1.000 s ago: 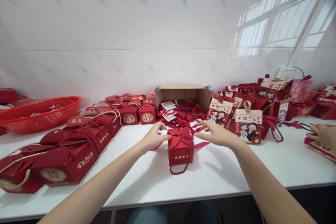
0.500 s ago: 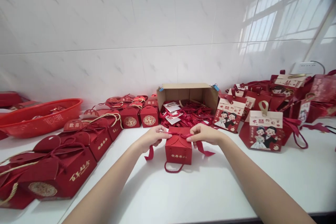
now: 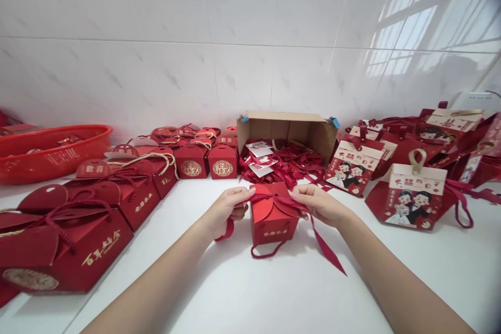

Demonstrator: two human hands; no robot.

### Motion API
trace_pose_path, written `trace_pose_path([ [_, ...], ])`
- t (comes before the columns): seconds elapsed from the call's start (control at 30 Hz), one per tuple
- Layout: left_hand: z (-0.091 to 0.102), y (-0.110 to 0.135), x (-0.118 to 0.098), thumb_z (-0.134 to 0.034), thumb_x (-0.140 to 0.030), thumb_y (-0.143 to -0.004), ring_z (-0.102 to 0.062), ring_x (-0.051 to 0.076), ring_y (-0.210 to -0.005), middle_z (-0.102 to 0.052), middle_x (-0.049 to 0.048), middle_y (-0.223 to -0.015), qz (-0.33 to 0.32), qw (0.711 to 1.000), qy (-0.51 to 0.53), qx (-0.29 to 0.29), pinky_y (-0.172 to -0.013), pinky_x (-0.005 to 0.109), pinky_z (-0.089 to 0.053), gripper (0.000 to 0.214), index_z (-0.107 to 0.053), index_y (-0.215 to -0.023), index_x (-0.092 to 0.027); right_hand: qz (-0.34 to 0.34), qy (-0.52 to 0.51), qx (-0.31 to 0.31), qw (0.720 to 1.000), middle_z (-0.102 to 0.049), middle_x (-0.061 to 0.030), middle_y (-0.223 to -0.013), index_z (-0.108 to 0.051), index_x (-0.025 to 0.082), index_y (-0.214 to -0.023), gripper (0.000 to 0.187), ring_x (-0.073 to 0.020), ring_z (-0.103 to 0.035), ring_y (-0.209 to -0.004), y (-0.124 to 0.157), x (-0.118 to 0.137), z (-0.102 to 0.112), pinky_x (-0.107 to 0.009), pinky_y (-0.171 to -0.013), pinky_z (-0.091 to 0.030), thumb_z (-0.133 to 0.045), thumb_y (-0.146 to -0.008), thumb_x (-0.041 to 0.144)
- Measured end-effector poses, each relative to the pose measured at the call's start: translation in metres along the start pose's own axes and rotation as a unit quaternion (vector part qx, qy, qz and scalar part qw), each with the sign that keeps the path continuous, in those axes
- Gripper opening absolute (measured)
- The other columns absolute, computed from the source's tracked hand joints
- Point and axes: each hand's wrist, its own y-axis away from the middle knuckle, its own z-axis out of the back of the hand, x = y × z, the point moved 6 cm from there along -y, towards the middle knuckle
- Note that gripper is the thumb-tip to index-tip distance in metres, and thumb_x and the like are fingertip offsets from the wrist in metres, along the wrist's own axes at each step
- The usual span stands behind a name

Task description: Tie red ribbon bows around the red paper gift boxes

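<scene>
A small red gift box [image 3: 274, 219] with gold lettering stands upright on the white table in front of me. Across its folded top runs a dark red ribbon [image 3: 284, 200], crossed or knotted at the middle. My left hand [image 3: 230, 210] pinches the ribbon at the box's left edge, and a loose end hangs beneath the fingers. On the other side my right hand [image 3: 319, 203] pinches the ribbon, its long tail trailing down to the right. A twisted cord handle [image 3: 268, 253] droops in front of the box.
Behind the box lies an open cardboard carton [image 3: 287, 117] with red ribbons and white cards. Rows of red boxes [image 3: 105, 240] line the left, beside a red plastic basket [image 3: 90, 138]. Red and cream gift boxes [image 3: 415, 198] crowd the right. A tiled wall [image 3: 242, 78] stands behind.
Both hands still pinch the ribbon, but the right has moved outward and its tail now hangs longer. The box has turned slightly, and the camera view has shifted.
</scene>
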Motion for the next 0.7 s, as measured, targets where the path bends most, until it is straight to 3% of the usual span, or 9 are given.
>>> trace_pose_path([
  [0.1, 0.001, 0.001, -0.002, -0.073, -0.038, -0.067, -0.015, 0.002, -0.041, -0.026, -0.0099, -0.048, -0.009, 1.0, 0.011, -0.005, -0.044, 0.022, -0.006, 0.048, -0.03, -0.059, -0.019, 0.009, 0.004, -0.018, 1.0, -0.044, 0.0074, -0.05, -0.048, 0.017, -0.061, 0.041, -0.0058, -0.042, -0.045, 0.003, 0.002, 0.005, -0.02, -0.046, -0.028, -0.074, -0.07, 0.047],
  [0.3, 0.001, 0.002, -0.007, -0.076, -0.031, -0.06, -0.018, 0.001, -0.041, -0.027, -0.0095, -0.046, -0.024, 1.0, -0.001, 0.016, -0.045, 0.023, -0.007, 0.046, -0.032, -0.052, -0.018, 0.01, 0.129, -0.016, 0.992, -0.042, 0.007, -0.051, -0.046, 0.017, -0.062, 0.044, -0.0057, -0.038, -0.045, 0.01, 0.014, 0.014, -0.021, -0.045, -0.024, -0.069, -0.072, 0.053],
  [0.53, -0.001, 0.006, -0.01, -0.072, -0.028, -0.064, -0.018, 0.003, -0.043, -0.025, -0.0085, -0.045, -0.035, 0.997, -0.059, 0.025, -0.046, 0.023, -0.008, 0.043, -0.034, -0.048, -0.018, -0.027, 0.215, 0.01, 0.976, -0.032, 0.0078, -0.049, -0.043, 0.017, -0.056, 0.05, -0.0049, -0.024, -0.045, 0.017, 0.014, 0.014, -0.023, -0.045, -0.016, -0.065, -0.073, 0.058],
  [0.63, -0.004, 0.006, -0.009, -0.069, -0.033, -0.065, -0.018, 0.004, -0.043, -0.026, -0.0082, -0.045, -0.04, 0.996, -0.083, 0.02, -0.045, 0.023, -0.01, 0.043, -0.032, -0.048, -0.019, 0.001, 0.235, -0.015, 0.972, -0.028, 0.0071, -0.047, -0.039, 0.017, -0.05, 0.055, -0.0054, -0.021, -0.045, 0.022, 0.019, 0.02, -0.024, -0.045, -0.014, -0.06, -0.075, 0.061],
  [0.7, -0.006, 0.006, -0.008, -0.068, -0.036, -0.066, -0.017, 0.005, -0.043, -0.025, -0.0082, -0.045, -0.048, 0.994, -0.102, 0.012, -0.045, 0.023, -0.011, 0.044, -0.03, -0.049, -0.02, 0.04, 0.188, -0.026, 0.981, -0.036, 0.0051, -0.048, -0.046, 0.017, -0.051, 0.052, -0.0068, -0.028, -0.046, 0.024, 0.025, 0.022, -0.024, -0.045, -0.021, -0.064, -0.073, 0.059],
])
